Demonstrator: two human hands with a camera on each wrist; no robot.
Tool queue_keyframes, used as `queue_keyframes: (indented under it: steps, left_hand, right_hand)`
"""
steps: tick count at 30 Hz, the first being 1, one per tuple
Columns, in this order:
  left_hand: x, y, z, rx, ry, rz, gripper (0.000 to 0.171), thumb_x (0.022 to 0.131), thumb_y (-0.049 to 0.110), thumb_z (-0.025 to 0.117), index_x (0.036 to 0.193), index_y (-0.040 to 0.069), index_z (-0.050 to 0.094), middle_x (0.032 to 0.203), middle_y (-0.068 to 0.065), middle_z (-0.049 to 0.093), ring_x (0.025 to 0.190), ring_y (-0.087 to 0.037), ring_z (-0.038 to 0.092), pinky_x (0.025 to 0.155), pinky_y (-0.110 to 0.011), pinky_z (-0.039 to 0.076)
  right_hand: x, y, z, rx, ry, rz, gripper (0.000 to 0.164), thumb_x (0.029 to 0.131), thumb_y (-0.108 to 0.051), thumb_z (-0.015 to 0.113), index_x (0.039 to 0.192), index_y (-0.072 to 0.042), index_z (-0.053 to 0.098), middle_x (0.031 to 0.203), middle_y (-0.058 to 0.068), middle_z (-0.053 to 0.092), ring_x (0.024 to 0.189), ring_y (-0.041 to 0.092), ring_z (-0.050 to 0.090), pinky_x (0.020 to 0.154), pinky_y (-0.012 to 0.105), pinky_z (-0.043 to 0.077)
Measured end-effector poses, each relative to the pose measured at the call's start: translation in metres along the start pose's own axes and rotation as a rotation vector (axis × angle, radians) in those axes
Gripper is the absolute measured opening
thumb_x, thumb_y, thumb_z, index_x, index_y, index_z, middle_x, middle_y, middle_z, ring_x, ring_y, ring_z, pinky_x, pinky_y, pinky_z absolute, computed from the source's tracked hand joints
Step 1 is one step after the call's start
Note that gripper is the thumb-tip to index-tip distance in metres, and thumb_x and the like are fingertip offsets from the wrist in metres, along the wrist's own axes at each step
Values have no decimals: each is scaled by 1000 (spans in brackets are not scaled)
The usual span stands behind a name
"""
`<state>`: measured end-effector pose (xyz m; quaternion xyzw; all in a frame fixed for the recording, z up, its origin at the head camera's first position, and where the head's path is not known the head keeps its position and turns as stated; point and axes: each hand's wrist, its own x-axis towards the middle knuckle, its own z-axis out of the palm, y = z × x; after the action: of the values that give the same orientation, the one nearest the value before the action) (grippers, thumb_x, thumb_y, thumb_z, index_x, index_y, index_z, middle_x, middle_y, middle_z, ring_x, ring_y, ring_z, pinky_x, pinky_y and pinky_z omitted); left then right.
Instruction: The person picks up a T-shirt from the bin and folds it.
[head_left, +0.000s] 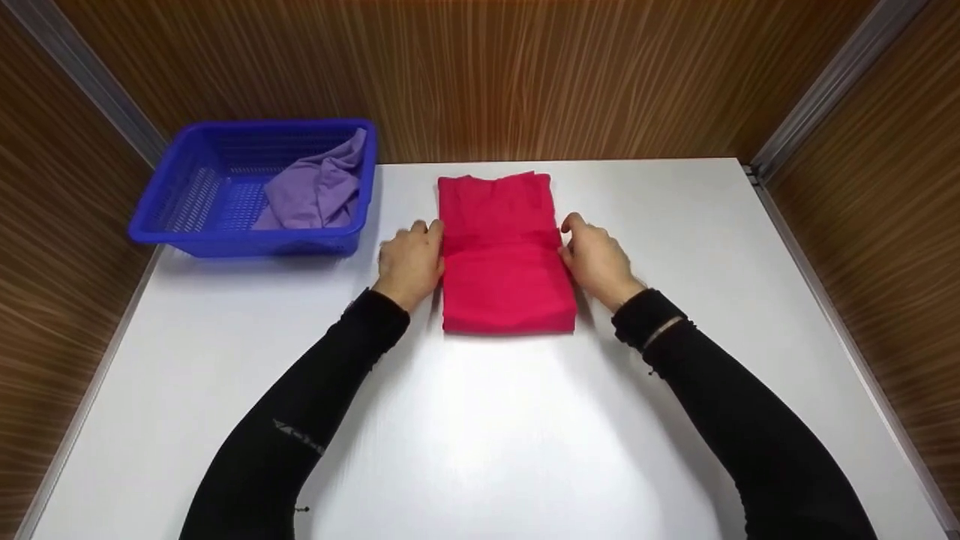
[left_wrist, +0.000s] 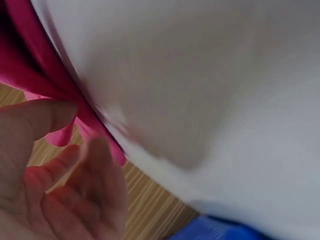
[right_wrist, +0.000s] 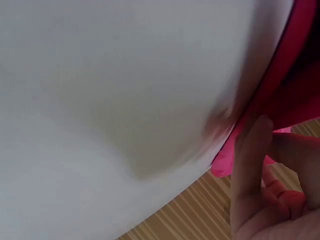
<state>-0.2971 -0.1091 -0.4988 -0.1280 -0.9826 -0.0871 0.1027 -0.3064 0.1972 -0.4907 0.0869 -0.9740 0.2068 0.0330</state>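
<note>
A folded red cloth (head_left: 506, 289) lies on the white table, its front part thicker and its back part a flatter layer with an uneven far edge. My left hand (head_left: 411, 262) is at the cloth's left edge. In the left wrist view its thumb touches the pink-red fabric (left_wrist: 55, 75), while the blurred fingers (left_wrist: 102, 170) stand apart from the thumb. At the right edge is my right hand (head_left: 600, 262). In the right wrist view its thumb and a finger (right_wrist: 250, 155) come together, pinching the edge of the fabric (right_wrist: 272, 97).
A blue plastic basket (head_left: 251, 238) stands at the back left with a crumpled lilac cloth (head_left: 315, 191) inside. Wood-grain panels (head_left: 480, 82) wall the table (head_left: 480, 435) at the back and both sides. Metal strips run along the corners.
</note>
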Motion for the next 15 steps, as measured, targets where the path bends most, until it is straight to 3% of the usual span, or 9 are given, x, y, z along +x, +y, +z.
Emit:
queue_keyframes:
  steps: [2,4,6,8,10,12,15]
  left_hand:
    - [-1,5,-2,71,38,56,45,98,21,66,140,10,58,132,-16,67,117,-40,68,88,-55,60]
    - [-2,12,-4,59,42,134,43,103,24,60,144,11,57,145,-15,62,133,-38,61,105,-55,54]
    - [-6,20,-7,-4,-21,217,47,107,30,53,151,11,53,158,-14,54,148,-35,50,121,-54,43]
    - [-12,27,-9,-63,-150,280,57,112,40,44,160,10,42,169,-12,41,160,-32,36,132,-53,30]
    - [-19,34,-10,-96,-279,306,65,112,47,38,166,11,32,175,-10,30,166,-31,24,135,-53,22]
    - [-25,38,-9,-94,-382,317,69,112,52,34,168,13,25,178,-10,21,168,-31,16,136,-53,18]
    - [-32,39,-5,-50,-463,331,70,112,54,31,169,14,20,179,-10,16,168,-32,11,136,-55,18]
  right_hand:
    - [-2,-4,1,-90,40,-29,32,101,-23,66,129,-11,58,107,12,75,95,39,74,72,57,60]
    - [-5,-8,2,-170,79,-79,32,101,-29,66,128,-12,60,117,12,71,107,39,70,75,59,60]
    - [-8,-14,4,-220,97,-159,36,102,-34,65,129,-11,61,132,14,67,123,39,65,86,60,61]
    - [-11,-19,7,-250,62,-254,44,104,-40,61,137,-10,59,150,15,58,142,38,53,106,60,55]
    - [-15,-23,11,-265,-39,-348,57,106,-49,54,151,-14,52,168,14,41,159,36,36,124,60,40]
    - [-20,-25,14,-257,-189,-413,68,109,-56,45,164,-18,36,178,8,22,167,32,18,133,59,24]
    - [-25,-23,19,-246,-407,-439,75,109,-62,35,171,-24,15,181,2,5,169,30,2,137,57,12]
